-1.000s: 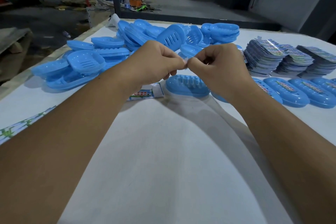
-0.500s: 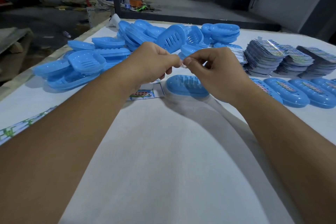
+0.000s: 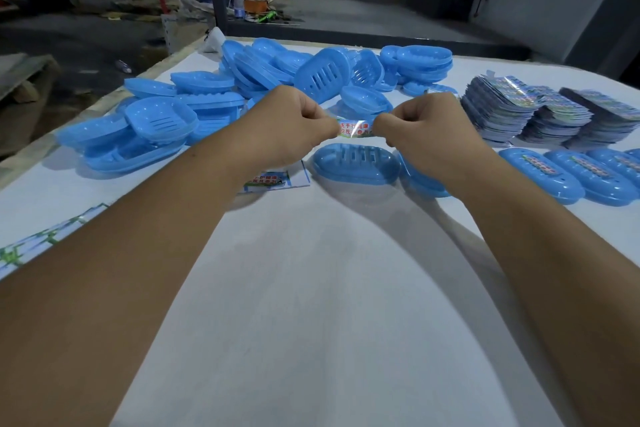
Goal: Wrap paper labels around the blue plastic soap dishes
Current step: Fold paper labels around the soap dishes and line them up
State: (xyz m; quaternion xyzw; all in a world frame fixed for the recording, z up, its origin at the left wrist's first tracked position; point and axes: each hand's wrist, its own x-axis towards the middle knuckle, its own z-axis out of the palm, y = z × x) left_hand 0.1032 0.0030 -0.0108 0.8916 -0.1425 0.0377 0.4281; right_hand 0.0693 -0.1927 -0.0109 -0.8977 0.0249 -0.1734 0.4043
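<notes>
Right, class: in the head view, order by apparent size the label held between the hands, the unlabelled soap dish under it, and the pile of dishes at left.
1. Pile of dishes
2. Unlabelled soap dish
3. Held label, partly hidden by the left hand and right hand.

There is one view, from the person's head, facing forward and down over a white table [image 3: 311, 305]. Both forearms run up from the bottom corners, so the hands sit close, mid-frame. The wide lens bows the edges and also takes in the workshop floor [image 3: 346, 15] beyond the far table edge.
</notes>
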